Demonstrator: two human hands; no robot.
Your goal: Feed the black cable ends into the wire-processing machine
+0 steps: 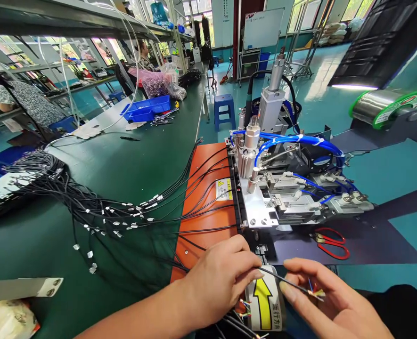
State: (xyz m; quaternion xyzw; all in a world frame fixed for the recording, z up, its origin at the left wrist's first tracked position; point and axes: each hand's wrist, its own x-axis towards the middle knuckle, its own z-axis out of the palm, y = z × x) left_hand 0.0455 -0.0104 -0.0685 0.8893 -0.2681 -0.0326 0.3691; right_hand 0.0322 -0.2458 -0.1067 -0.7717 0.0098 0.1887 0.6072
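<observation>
A thin black cable (277, 276) runs between my hands above a white label with a yellow arrow (264, 301). My left hand (225, 275) pinches the cable between thumb and fingers. Near its stripped end my right hand (326, 296) holds it closed, with fine coloured wires (316, 292) fanning out by the fingers. Under my left hand, more cable ends (241, 322) with bared coloured wires stick out. Just beyond sits a machine with metal cylinders (252, 155) and blue air tubes. Several black cables lie across its orange plate (206, 179) into the machine's edge.
A bundle of black cables (98, 207) with small silver tags covers the green bench (151, 165) at left. Red-handled cutters (331, 242) lie right of the machine, below a solder spool (388, 108). Blue trays (146, 109) stand farther back. Two other people are beyond the bench.
</observation>
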